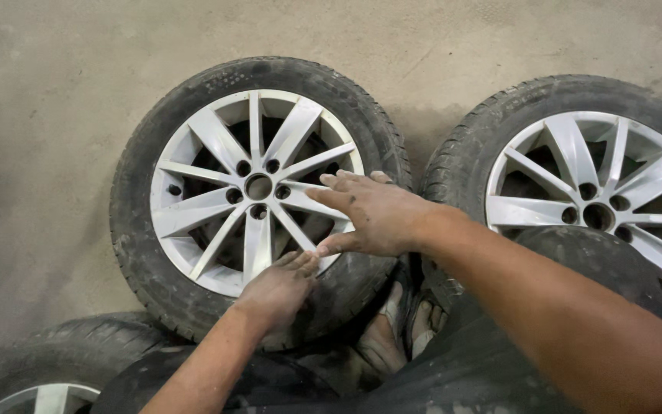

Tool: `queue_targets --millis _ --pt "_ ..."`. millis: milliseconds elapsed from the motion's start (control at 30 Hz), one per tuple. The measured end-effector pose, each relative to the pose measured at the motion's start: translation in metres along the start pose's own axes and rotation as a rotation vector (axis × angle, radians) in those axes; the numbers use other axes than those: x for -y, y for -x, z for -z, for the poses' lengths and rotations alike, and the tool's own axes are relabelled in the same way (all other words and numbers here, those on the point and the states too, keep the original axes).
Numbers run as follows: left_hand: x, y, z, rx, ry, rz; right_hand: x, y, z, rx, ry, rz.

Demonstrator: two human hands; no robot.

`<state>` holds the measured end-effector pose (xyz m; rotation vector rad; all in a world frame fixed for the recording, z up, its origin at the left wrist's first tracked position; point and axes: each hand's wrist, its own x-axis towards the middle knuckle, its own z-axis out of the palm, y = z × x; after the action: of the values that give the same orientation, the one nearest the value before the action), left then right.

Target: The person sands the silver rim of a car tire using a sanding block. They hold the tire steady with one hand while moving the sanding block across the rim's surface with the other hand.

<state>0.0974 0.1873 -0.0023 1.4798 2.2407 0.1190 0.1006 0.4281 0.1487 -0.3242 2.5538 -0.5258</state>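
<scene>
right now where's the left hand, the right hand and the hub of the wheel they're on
left hand (281, 287), head view, on the back of the hand
right hand (373, 215), head view, on the back of the hand
wheel hub (258, 186), head view, on the centre bore

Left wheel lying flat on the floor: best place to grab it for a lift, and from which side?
Probably by the tyre edge, from the near side. The left wheel lies flat, silver rim up; left hand and right hand are already at its near-right edge. The open gaps between spokes also admit fingers.
</scene>
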Motion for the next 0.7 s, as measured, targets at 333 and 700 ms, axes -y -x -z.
queue_targets --millis 333,700 --pt "-0.053 -0.038 0.021 0.007 0.357 0.372 -0.009 0.028 0.058 -0.123 -0.207 -0.281" --pt "-0.027 -0.129 -0.007 0.126 0.456 0.576 -0.020 0.025 0.050 -0.133 -0.116 -0.196"
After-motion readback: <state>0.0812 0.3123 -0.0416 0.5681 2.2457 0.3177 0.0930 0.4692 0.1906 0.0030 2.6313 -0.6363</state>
